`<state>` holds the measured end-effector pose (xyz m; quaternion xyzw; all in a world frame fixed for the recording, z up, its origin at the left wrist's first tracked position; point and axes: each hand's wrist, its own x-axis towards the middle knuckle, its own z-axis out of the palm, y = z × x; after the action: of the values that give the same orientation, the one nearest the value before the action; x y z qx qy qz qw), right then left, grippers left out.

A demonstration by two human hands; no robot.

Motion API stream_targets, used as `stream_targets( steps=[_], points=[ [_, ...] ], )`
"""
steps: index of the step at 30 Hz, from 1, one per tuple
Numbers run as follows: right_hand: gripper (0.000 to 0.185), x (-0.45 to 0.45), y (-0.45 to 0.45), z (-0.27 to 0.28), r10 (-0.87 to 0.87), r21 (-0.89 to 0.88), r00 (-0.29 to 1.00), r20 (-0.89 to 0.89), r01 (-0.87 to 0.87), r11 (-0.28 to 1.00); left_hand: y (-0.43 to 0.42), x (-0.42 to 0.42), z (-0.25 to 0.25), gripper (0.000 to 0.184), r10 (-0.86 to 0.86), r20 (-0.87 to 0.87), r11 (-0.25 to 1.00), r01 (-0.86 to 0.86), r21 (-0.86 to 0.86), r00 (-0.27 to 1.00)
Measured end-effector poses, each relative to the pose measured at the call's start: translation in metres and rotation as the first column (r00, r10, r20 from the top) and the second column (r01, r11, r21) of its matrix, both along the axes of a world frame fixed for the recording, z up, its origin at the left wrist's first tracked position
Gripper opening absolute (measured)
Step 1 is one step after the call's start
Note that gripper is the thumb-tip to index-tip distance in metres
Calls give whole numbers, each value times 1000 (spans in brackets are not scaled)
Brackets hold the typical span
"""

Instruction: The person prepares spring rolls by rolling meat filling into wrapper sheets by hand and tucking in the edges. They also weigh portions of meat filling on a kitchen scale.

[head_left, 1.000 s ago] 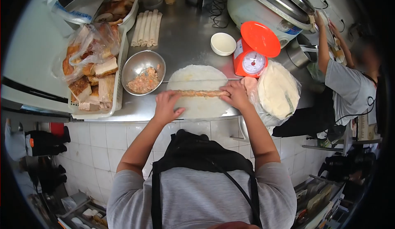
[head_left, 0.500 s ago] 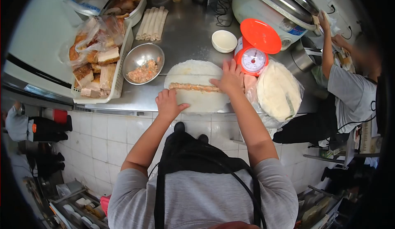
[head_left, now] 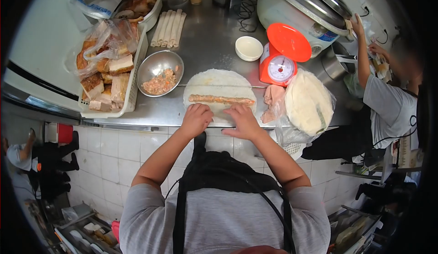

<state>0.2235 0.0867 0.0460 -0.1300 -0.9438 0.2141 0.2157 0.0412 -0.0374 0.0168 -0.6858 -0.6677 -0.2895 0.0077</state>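
"How are your hands?"
"My left hand (head_left: 198,118) is bent and my right hand (head_left: 242,121) more spread, both at the near edge of the round wrapper (head_left: 219,81); I can't tell whether either pinches it."
"And the filling (head_left: 221,100)?"
"It lies in a strip across the wrapper, just beyond my hands."
"Further out?"
"A steel bowl (head_left: 150,66) to the left, a red scale (head_left: 279,69) to the right, pale rolls (head_left: 168,28) farther back."

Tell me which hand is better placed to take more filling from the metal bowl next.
Left hand, most likely: it is nearer the metal bowl, which stands on that side; the right hand would have to cross the wrapper.
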Motion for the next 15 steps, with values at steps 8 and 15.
stream_targets(
  steps=[8, 15],
  points=[
    [18, 13, 4, -42, -48, 41, 999, 16, 47, 998, 11, 2, -15, 13, -60, 60, 998, 59, 15, 996],
    [16, 32, -12, -24, -23, 21, 998, -64, 25, 999, -24, 14, 6, 21, -27, 84, 999, 23, 43, 996]
  ],
)
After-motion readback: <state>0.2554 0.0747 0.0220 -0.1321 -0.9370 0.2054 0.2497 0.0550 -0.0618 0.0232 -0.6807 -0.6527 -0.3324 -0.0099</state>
